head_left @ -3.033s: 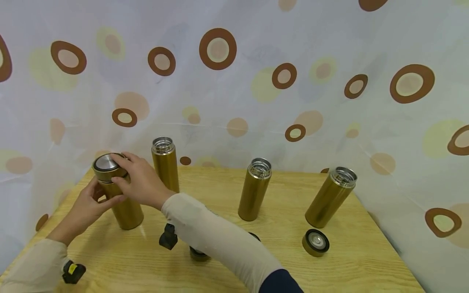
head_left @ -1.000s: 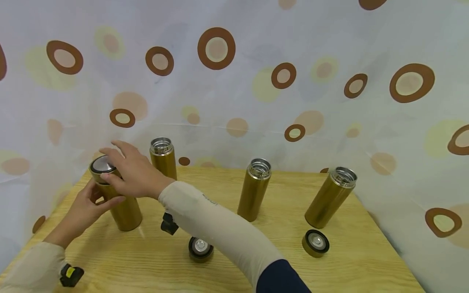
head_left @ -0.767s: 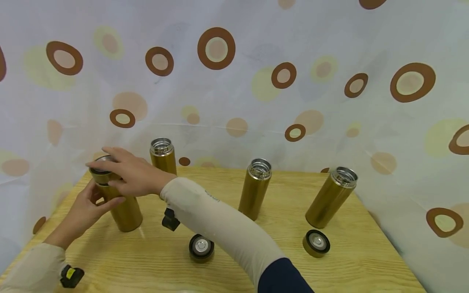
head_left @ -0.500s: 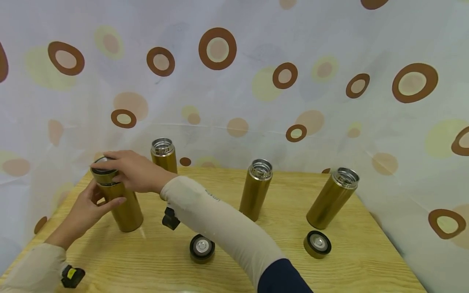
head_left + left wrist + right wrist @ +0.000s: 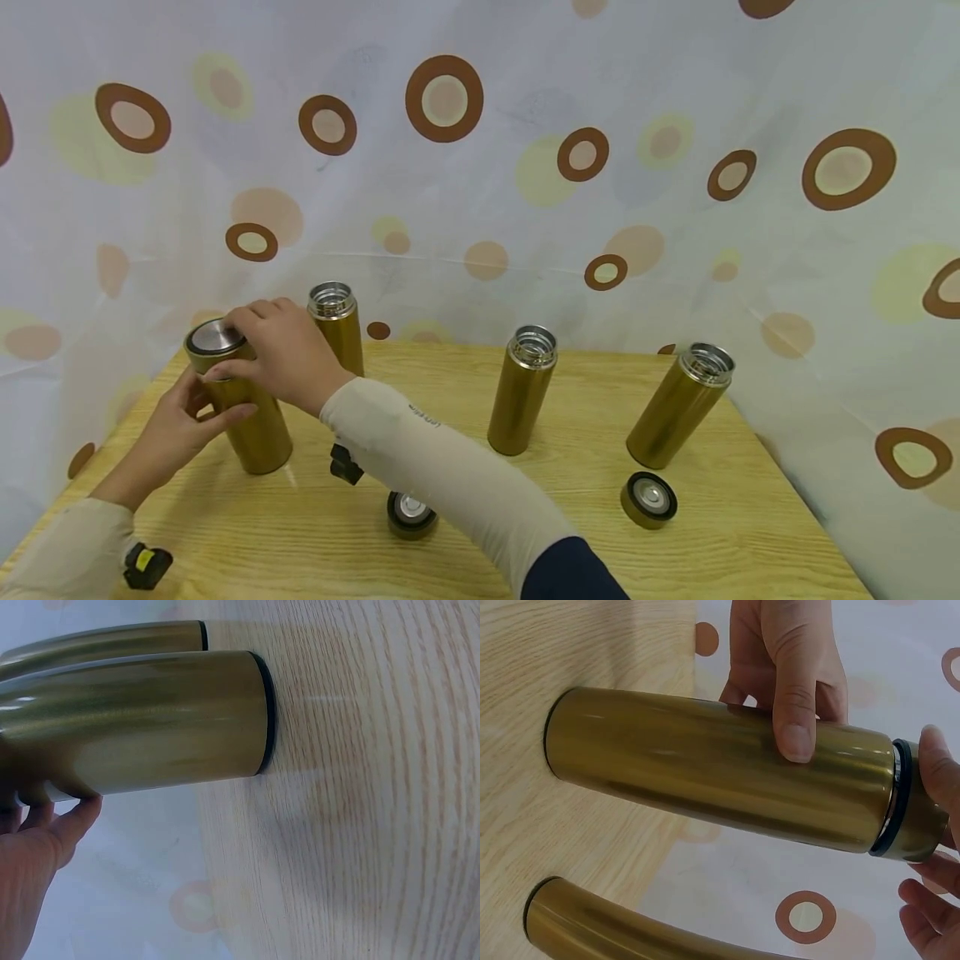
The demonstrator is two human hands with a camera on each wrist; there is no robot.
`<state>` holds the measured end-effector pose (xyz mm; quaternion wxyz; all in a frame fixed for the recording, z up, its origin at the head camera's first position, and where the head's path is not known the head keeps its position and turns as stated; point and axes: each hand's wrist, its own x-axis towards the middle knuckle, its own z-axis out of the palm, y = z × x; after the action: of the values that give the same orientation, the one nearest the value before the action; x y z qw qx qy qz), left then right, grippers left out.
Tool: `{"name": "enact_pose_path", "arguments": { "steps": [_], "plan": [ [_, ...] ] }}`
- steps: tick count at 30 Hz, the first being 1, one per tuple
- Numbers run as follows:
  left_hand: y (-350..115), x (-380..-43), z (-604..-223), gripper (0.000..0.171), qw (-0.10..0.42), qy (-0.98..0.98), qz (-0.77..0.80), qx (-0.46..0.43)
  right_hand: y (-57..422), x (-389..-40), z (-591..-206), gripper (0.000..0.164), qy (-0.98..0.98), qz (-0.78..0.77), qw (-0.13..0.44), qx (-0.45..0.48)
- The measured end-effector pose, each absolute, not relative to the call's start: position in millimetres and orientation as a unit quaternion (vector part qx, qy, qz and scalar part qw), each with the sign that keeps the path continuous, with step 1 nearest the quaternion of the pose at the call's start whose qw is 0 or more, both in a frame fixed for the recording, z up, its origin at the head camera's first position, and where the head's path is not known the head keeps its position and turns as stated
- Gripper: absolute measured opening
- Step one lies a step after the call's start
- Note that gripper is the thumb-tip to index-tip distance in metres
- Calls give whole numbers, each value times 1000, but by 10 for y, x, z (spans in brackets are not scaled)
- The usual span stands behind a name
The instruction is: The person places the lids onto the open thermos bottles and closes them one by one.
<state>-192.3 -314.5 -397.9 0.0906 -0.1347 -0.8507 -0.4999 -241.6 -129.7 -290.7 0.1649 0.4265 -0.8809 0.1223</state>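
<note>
A gold thermos flask (image 5: 258,442) stands on the table at the left of the head view. My left hand (image 5: 168,437) grips its body, with the thumb (image 5: 795,731) lying across the front in the right wrist view. With thumb and fingers, my right hand (image 5: 288,354) holds the gold lid (image 5: 204,360), whose silver disc top shows. A thin steel band and a black ring (image 5: 897,799) show between lid and body in the right wrist view. The left wrist view shows the flask's black-edged base (image 5: 262,712) on the wood.
Lidless gold flasks stand behind the held one (image 5: 341,337), in the middle (image 5: 521,400) and at the right (image 5: 671,417). One upturned lid (image 5: 648,500) lies before the right flask, another (image 5: 411,515) beside my right sleeve (image 5: 442,467). A patterned curtain (image 5: 510,208) hangs behind the wooden table (image 5: 712,550).
My right hand has turned about the lid: its fingers, spread over the top half a second ago, are now drawn back to the right side. The left hand and flask stay put.
</note>
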Motion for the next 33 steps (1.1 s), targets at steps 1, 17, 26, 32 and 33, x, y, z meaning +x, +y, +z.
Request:
{"name": "enact_pose_path", "arguments": {
  "steps": [1, 17, 26, 32, 33],
  "plan": [
    [-3145, -1923, -3977, 80, 89, -851, -500, -134, -1300, -2412, -2913, 56, -881, 114, 173, 426],
    [-3164, -1893, -4003, 79, 90, -856, -493, -125, -1299, -2435, -2875, 47, -846, 96, 79, 519],
    [-3147, -1901, -4005, 81, 85, -854, -497, -129, -1301, -2463, -2883, 47, -848, 115, 33, 517],
    [-3139, -1911, -3977, 81, 84, -853, -499, -128, -1285, -2462, -2874, 44, -858, 157, 54, 486],
    [-3137, -1915, -3974, 81, 83, -853, -499, -127, -1278, -2458, -2876, 45, -861, 164, 60, 477]
  ]
}}
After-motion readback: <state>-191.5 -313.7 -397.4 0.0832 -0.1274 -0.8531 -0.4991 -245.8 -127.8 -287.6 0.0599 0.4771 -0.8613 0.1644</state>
